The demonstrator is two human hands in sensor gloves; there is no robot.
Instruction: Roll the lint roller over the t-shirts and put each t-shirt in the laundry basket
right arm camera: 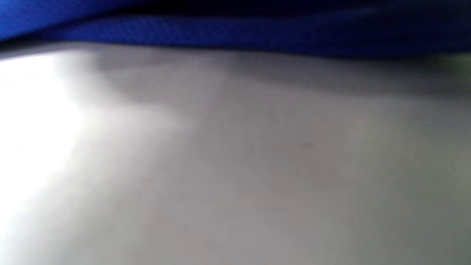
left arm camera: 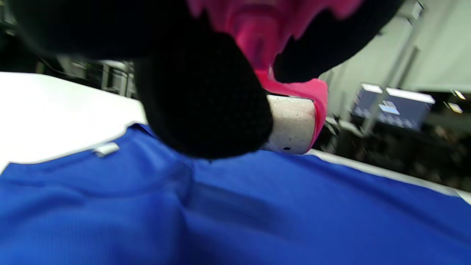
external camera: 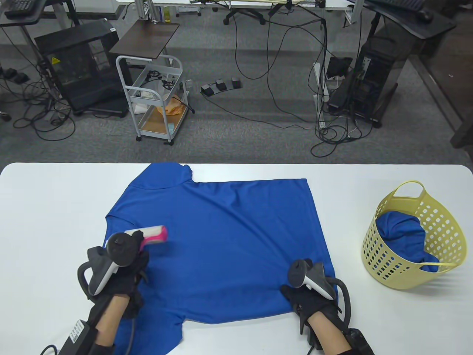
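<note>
A blue t-shirt (external camera: 229,236) lies spread flat on the white table (external camera: 55,207). My left hand (external camera: 138,246) grips the pink handle of a lint roller (external camera: 149,233), whose white roll rests on the shirt's left part near a sleeve. The left wrist view shows the roll (left arm camera: 292,125) touching the blue t-shirt (left arm camera: 257,221) under my gloved fingers (left arm camera: 206,106). My right hand (external camera: 301,292) rests flat on the shirt's near right hem corner. The right wrist view is blurred, showing only table and a strip of blue cloth (right arm camera: 235,33).
A yellow perforated laundry basket (external camera: 384,259) stands at the table's right end with another blue t-shirt (external camera: 401,233) inside. Beyond the far table edge are floor cables, a white trolley (external camera: 155,96) and computer towers.
</note>
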